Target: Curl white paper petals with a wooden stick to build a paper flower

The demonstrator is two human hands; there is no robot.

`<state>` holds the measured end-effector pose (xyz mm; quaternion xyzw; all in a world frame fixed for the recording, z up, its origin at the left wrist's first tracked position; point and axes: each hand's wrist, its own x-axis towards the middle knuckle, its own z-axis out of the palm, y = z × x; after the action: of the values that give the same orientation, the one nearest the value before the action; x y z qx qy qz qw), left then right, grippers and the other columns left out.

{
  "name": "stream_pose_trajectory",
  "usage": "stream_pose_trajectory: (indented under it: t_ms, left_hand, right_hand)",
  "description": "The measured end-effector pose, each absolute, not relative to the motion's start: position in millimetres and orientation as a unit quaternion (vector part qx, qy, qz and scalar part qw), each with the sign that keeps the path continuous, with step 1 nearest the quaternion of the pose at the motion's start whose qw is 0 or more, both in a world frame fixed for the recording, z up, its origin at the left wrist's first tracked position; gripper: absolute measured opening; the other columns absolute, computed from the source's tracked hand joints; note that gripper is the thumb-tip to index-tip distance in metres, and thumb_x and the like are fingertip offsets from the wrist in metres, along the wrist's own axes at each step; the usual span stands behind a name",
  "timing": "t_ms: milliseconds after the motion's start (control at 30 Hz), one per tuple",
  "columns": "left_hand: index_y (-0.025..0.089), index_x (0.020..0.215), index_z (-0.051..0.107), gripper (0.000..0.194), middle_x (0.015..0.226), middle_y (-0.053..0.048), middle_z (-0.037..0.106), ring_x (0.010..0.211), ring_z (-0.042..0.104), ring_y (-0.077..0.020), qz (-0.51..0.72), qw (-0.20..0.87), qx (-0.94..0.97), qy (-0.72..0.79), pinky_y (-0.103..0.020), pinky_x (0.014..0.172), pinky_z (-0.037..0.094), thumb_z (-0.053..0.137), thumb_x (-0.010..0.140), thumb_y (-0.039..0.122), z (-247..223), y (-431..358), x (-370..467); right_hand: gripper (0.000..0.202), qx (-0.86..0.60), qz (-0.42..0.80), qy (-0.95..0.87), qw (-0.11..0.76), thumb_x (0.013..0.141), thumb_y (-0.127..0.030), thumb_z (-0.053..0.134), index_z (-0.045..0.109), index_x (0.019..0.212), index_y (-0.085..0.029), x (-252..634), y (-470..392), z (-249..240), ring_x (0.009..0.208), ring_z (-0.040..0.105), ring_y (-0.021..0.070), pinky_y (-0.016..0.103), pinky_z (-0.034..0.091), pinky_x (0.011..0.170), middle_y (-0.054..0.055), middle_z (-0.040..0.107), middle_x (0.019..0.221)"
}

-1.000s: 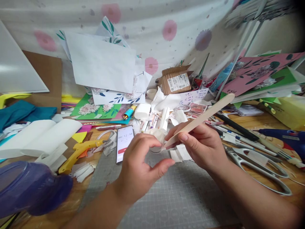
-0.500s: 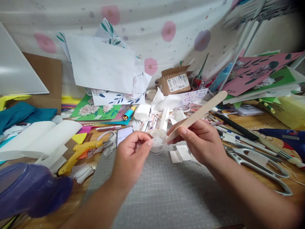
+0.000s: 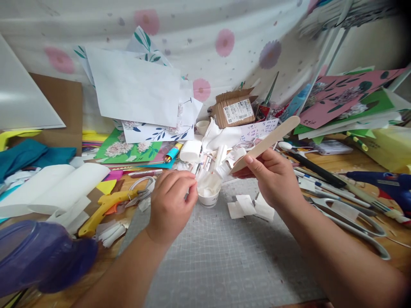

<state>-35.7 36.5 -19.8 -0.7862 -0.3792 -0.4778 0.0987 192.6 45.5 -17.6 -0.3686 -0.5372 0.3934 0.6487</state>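
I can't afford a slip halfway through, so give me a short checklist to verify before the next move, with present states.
1. Wooden stick held in the right hand: ok, gripped near its lower end.
2. Stick out of the cup: ok, it is raised, off to the cup's right.
3. Cup upright on the cutting mat: ok.
4. Left hand empty: cannot tell, too little shows at its fingertips.
5. White paper pieces separated: not ok, some overlap.
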Motion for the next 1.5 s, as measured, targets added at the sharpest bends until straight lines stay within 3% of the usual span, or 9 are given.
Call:
stream_pose_trajectory:
  t_ms: [333,533,700,800,967,1133,1233,1367,1500]
  left_hand:
    - [0.023,0.072,0.062,0.017,0.087,-0.005,0.076,0.085,0.063,-0.0272,-0.385,0.07,-0.834,-0.389,-0.043,0.081,0.043,0.059,0.081,0.009,-24.8,40.3,-34.4]
    - [0.022,0.107,0.064,0.026,0.106,-0.009,0.072,0.101,0.064,-0.0287,-0.379,0.072,-0.813,-0.435,-0.044,0.088,0.046,0.056,0.085,0.01,-27.7,42.3,-35.7]
    - [0.021,0.091,0.066,0.024,0.095,-0.006,0.07,0.094,0.061,-0.0242,-0.378,0.064,-0.834,-0.397,-0.042,0.085,0.046,0.048,0.087,0.005,-25.0,40.6,-36.8]
    - [0.021,0.091,0.067,0.025,0.095,-0.003,0.075,0.096,0.062,-0.0248,-0.335,0.034,-0.855,-0.395,-0.048,0.09,0.04,0.048,0.089,0.007,-21.9,37.4,-35.6]
    - [0.024,0.095,0.069,0.022,0.099,-0.001,0.078,0.115,0.056,-0.0334,-0.238,-0.016,-0.874,-0.424,-0.066,0.104,0.014,0.047,0.096,0.023,-19.1,32.6,-33.0]
    - [0.027,0.091,0.072,0.023,0.12,-0.004,0.072,0.127,0.046,-0.0382,-0.19,-0.02,-0.878,-0.44,-0.07,0.104,0.008,0.05,0.096,0.033,-17.8,31.9,-32.7]
    - [0.026,0.087,0.074,0.023,0.125,-0.007,0.066,0.125,0.047,-0.0365,-0.19,-0.027,-0.872,-0.451,-0.07,0.104,0.01,0.053,0.094,0.033,-18.0,32.1,-32.3]
    - [0.025,0.089,0.073,0.024,0.115,-0.008,0.068,0.116,0.055,-0.033,-0.261,-0.015,-0.855,-0.449,-0.068,0.104,0.017,0.049,0.094,0.026,-19.6,32.5,-31.7]
    - [0.022,0.098,0.068,0.016,0.109,-0.008,0.069,0.107,0.06,-0.0288,-0.396,-0.052,-0.808,-0.433,-0.055,0.099,0.034,0.053,0.093,0.024,-19.0,29.0,-32.3]
  right_hand:
    - [0.021,-0.392,0.374,-0.533,0.65,0.087,-0.04,0.072,0.065,0.084,-0.02,191.4,44.3,-17.5,0.061,0.076,0.0188,0.032,0.066,0.059,0.001,0.076,0.07]
    - [0.022,-0.367,0.387,-0.532,0.658,0.085,-0.04,0.075,0.068,0.082,-0.02,188.7,41.6,-18.0,0.063,0.077,0.0174,0.03,0.067,0.061,0.0,0.077,0.072]
    - [0.019,-0.346,0.394,-0.531,0.665,0.085,-0.037,0.075,0.069,0.081,-0.02,187.4,39.4,-17.3,0.062,0.077,0.0151,0.026,0.067,0.06,-0.001,0.077,0.071]
    - [0.018,-0.338,0.395,-0.532,0.668,0.085,-0.036,0.075,0.069,0.081,-0.02,186.3,39.4,-16.3,0.062,0.077,0.0147,0.026,0.067,0.06,-0.001,0.077,0.071]
    - [0.017,-0.33,0.396,-0.537,0.668,0.084,-0.035,0.076,0.071,0.081,-0.019,184.8,40.1,-16.7,0.062,0.076,0.0146,0.025,0.066,0.06,-0.001,0.077,0.071]
    - [0.02,-0.327,0.401,-0.54,0.664,0.083,-0.038,0.078,0.071,0.081,-0.019,184.3,39.5,-17.2,0.06,0.075,0.0135,0.024,0.065,0.059,-0.001,0.076,0.07]
    - [0.02,-0.32,0.41,-0.541,0.66,0.084,-0.037,0.077,0.071,0.081,-0.019,183.6,39.8,-17.3,0.062,0.075,0.0134,0.024,0.065,0.06,-0.001,0.076,0.071]
    - [0.017,-0.298,0.445,-0.533,0.655,0.086,-0.036,0.076,0.072,0.083,-0.02,183.7,40.4,-19.4,0.063,0.075,0.0128,0.024,0.065,0.062,-0.001,0.077,0.073]
    - [0.012,-0.26,0.499,-0.527,0.637,0.087,-0.033,0.075,0.073,0.086,-0.021,184.1,37.6,-20.1,0.063,0.075,0.011,0.022,0.065,0.062,-0.002,0.077,0.076]
